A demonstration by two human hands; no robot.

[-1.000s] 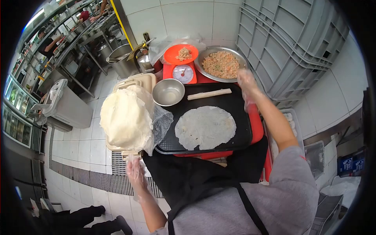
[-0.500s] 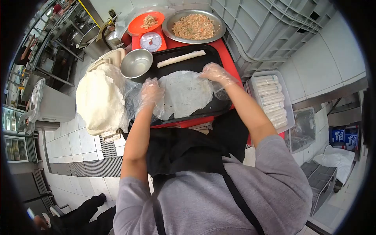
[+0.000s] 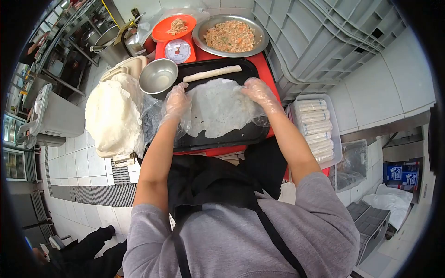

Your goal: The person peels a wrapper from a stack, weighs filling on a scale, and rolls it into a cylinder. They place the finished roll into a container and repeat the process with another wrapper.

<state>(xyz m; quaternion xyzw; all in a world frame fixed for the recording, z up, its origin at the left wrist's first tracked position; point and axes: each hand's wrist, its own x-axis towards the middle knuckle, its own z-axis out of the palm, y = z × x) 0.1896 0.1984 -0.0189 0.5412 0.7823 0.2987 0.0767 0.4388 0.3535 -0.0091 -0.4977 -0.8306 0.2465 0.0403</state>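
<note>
A thin, pale round wrapper spreads over the black tray. My left hand, in a clear plastic glove, pinches its left edge. The right edge is pinched by my gloved right hand. Behind the wrapper lies one long white roll on the tray. A steel bowl stands at the tray's back left corner, near my left hand. Farther left is a large stack of white wrappers on plastic.
Behind the tray stand a red scale with some filling in its pan and a wide steel bowl of filling. Finished rolls fill a clear box at the right. Grey crates rise behind it. Another person's dark-clad legs show lower left.
The wrapper has shifted slightly, with its upper edge nearer the roll. Both hands still pinch its sides. The whole view has moved a little.
</note>
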